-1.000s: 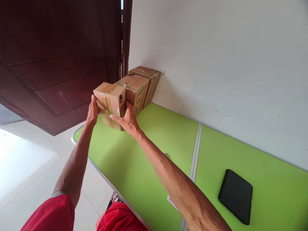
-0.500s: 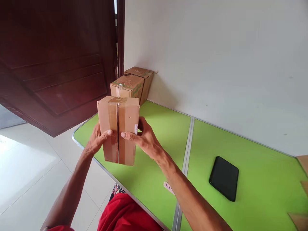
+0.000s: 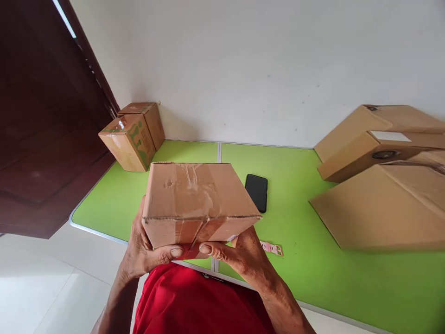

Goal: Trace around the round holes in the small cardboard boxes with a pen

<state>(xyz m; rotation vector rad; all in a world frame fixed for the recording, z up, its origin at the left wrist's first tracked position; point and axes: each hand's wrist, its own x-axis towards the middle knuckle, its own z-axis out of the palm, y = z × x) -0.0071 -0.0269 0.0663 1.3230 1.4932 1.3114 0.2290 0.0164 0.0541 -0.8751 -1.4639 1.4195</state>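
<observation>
Left hand (image 3: 141, 250) and right hand (image 3: 243, 255) are both gripping the taped cardboard box (image 3: 194, 199) from underneath, holding it above the green table (image 3: 313, 278).

Green table (image 3: 146, 195), two small boxes (image 3: 128, 141) at far corner, black phone (image 3: 256, 192), pink strap (image 3: 271, 248), large cartons (image 3: 378, 204)

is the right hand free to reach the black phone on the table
Probably not yet: the right hand and left hand both grip the taped box. The black phone lies uncovered just beyond it.
</observation>
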